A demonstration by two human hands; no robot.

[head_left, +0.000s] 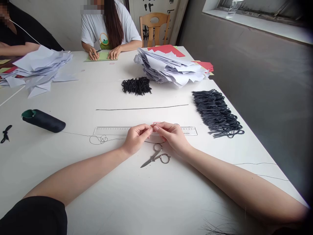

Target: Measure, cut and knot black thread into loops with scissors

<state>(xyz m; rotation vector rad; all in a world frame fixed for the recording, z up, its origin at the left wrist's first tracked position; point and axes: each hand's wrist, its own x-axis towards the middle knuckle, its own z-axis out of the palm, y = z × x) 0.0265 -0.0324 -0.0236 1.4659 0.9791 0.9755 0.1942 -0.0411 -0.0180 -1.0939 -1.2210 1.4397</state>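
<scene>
My left hand (138, 137) and my right hand (174, 137) meet fingertip to fingertip over a clear ruler (112, 131). Both pinch a thin black thread (154, 142), part of which loops below the fingers. Just beneath the hands lie small metal scissors (153, 158) with their blades parted, pointing left. To the left a dark spool of thread (45, 121) rests on its side, and its loose end runs toward my left hand in tangled loops. A straight length of black cord (141, 108) lies beyond the ruler.
Bundles of looped black cord (216, 112) lie at the right, with a smaller pile (137, 86) farther back. Stacks of white paper (171, 67) stand behind. Across the table a person (111, 32) holds a pen over a green sheet (102, 55). Another person sits at far left.
</scene>
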